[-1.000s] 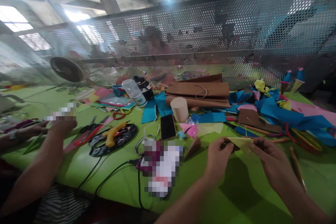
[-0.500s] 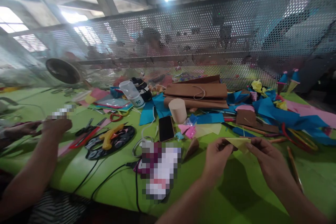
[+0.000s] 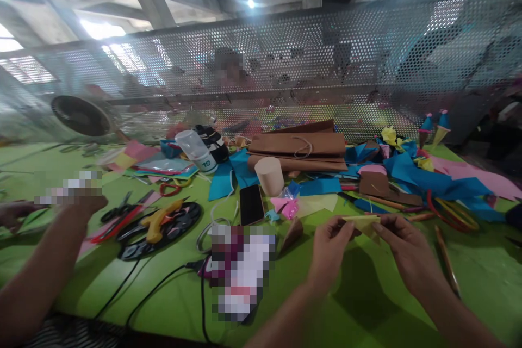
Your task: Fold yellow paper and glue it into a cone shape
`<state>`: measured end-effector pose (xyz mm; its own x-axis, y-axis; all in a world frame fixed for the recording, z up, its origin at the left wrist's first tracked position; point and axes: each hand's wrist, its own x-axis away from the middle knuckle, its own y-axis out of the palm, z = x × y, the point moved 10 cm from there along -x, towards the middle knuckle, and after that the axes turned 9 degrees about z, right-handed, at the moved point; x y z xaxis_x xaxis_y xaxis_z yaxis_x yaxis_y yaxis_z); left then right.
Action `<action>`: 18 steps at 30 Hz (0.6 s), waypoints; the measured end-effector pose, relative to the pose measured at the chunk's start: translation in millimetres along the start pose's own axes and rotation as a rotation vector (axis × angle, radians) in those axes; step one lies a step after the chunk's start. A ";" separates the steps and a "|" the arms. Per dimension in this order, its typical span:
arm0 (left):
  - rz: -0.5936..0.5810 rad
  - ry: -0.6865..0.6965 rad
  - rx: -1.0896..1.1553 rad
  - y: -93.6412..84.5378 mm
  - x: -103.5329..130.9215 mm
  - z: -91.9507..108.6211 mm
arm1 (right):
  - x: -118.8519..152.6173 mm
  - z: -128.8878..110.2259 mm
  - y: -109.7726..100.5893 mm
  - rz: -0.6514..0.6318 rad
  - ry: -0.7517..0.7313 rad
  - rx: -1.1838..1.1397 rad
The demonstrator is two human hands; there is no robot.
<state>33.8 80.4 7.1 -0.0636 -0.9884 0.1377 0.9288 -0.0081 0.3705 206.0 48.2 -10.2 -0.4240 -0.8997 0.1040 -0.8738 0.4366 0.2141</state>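
A small piece of yellow paper (image 3: 362, 221) is stretched between my two hands, above the green table. My left hand (image 3: 332, 242) pinches its left end between thumb and fingers. At the right end, my right hand (image 3: 397, 236) grips it the same way. Left of my left hand, a folded brown piece (image 3: 291, 235) rests on the table, near pink crumpled paper (image 3: 289, 206) and a dark phone (image 3: 252, 205). A pencil (image 3: 447, 261) lies to the right of my right hand.
On the green table (image 3: 171, 293) are a glue gun (image 3: 161, 221), scissors (image 3: 452, 212), a paper roll (image 3: 269, 176), brown sheets (image 3: 297, 147), blue paper (image 3: 432, 179), cables and a pixelated device (image 3: 247, 277). Another person's arm (image 3: 49, 263) reaches in from the left.
The view has shifted slightly, so most things sit further left. Both my hands keep hold of the yellow paper, whose upper edge now looks flatter. The other person's hands have moved a little apart.
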 end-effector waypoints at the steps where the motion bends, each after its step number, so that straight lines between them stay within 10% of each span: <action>1: -0.001 0.003 -0.004 -0.1 0.0 -0.1 | 0.0 -0.9 0.0 0.002 -0.008 0.006; 18: -0.036 0.088 -0.042 0.5 -1.5 -1.0 | 0.3 -6.3 4.5 -0.027 -0.024 -0.057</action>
<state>34.7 81.8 6.2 -0.0665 -0.9969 0.0429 0.9412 -0.0484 0.3344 203.4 50.0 -3.1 -0.4063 -0.9107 0.0742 -0.8705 0.4105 0.2713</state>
